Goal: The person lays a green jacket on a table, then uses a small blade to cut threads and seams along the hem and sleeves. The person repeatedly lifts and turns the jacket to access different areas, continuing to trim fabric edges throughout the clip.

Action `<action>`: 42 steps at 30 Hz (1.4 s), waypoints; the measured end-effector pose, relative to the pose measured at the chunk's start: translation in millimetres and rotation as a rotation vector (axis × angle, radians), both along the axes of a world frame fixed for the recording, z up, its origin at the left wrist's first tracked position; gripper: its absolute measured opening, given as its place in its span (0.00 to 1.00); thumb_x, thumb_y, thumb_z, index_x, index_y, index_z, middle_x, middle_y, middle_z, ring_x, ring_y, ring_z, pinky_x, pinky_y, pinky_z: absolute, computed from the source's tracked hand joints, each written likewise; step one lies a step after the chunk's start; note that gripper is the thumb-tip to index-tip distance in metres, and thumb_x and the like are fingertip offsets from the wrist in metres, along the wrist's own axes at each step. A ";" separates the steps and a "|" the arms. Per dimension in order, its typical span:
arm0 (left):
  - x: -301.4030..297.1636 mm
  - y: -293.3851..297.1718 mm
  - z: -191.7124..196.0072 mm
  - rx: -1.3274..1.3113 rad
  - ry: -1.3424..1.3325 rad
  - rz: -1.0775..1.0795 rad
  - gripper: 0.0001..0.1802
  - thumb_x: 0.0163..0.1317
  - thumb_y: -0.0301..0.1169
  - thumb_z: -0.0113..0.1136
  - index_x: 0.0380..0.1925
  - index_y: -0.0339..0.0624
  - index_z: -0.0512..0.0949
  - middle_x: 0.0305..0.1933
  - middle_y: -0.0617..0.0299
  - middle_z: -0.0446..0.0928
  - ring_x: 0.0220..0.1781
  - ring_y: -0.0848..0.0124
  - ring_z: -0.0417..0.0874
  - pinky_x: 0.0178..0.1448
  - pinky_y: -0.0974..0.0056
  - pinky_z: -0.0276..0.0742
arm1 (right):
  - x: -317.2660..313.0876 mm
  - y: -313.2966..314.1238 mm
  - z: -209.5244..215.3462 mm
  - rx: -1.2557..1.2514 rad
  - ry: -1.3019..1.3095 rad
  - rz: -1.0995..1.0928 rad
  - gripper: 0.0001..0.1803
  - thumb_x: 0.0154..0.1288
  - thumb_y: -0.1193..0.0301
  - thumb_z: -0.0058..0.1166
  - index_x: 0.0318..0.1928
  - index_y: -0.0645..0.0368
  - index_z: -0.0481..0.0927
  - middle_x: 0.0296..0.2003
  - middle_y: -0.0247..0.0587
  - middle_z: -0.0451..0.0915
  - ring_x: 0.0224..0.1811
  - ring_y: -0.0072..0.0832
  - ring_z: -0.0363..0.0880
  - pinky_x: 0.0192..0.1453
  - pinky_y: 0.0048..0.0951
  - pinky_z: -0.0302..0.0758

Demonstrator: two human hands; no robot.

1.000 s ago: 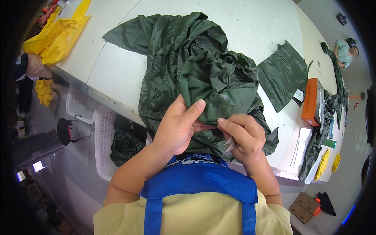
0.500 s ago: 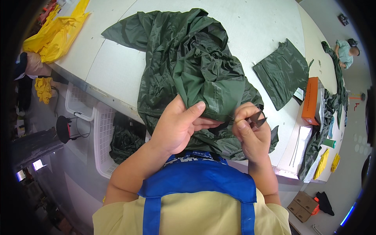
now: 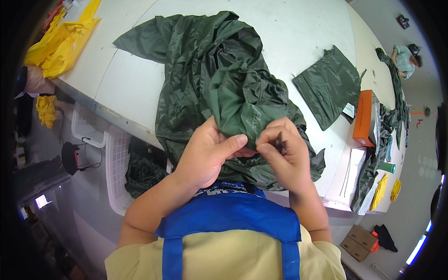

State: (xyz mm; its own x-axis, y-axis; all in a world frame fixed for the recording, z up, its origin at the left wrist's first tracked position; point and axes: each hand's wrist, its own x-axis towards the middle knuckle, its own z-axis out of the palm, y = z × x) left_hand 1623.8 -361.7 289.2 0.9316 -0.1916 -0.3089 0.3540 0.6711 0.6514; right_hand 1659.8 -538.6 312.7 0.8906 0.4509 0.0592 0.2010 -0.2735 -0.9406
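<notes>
Both hands, left hand (image 3: 205, 156) and right hand (image 3: 282, 151), pinch the green raincoat (image 3: 219, 79) at the middle of the frame. Hold the fold tight, I think.

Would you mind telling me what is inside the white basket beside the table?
The white basket holds crumpled dark green fabric, bunched toward the table side. Whatever lies beneath that fabric is covered and cannot be seen.

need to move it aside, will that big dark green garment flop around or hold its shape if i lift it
Probably floppy: the dark green garment lies in crumpled folds and drapes off the table edge. Its sheen suggests thin, slippery, light fabric. Both hands, left hand and right hand, pinch one fold.
</notes>
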 end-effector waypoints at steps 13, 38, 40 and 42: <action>-3.1 8.3 -2.0 -0.061 -0.026 0.087 0.20 0.70 0.30 0.48 0.60 0.39 0.61 0.55 0.50 0.74 0.53 0.57 0.80 0.54 0.51 0.79 | 3.2 -37.5 -3.7 0.646 0.362 0.118 0.10 0.56 0.69 0.61 0.31 0.63 0.78 0.26 0.35 0.70 0.26 0.20 0.67 0.28 0.20 0.63; -7.8 2.2 2.0 -0.046 -0.004 0.100 0.19 0.64 0.20 0.55 0.54 0.36 0.65 0.50 0.54 0.76 0.50 0.67 0.81 0.53 0.60 0.82 | -14.2 -7.3 7.4 -0.279 -0.289 -0.096 0.17 0.51 0.71 0.69 0.39 0.62 0.77 0.27 0.41 0.79 0.27 0.32 0.79 0.29 0.27 0.77; -8.0 1.6 2.6 -0.046 0.000 0.091 0.19 0.64 0.20 0.55 0.54 0.36 0.65 0.50 0.54 0.76 0.49 0.67 0.81 0.53 0.61 0.82 | -12.7 -6.9 6.2 -0.289 -0.308 -0.091 0.17 0.51 0.70 0.70 0.38 0.62 0.78 0.27 0.40 0.79 0.26 0.32 0.79 0.29 0.27 0.76; -7.1 1.3 2.1 -0.037 -0.005 0.088 0.19 0.64 0.20 0.55 0.54 0.36 0.65 0.50 0.54 0.76 0.49 0.67 0.81 0.53 0.61 0.82 | -11.5 -6.4 5.3 -0.283 -0.320 -0.090 0.16 0.50 0.70 0.70 0.38 0.62 0.78 0.27 0.40 0.79 0.26 0.32 0.78 0.29 0.27 0.76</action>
State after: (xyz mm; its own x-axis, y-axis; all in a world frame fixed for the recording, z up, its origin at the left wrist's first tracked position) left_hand 1616.8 -360.4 291.3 0.9470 -0.1199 -0.2980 0.2891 0.7230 0.6275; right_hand 1648.3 -545.0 318.0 0.8840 0.4104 0.2241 0.4339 -0.5412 -0.7203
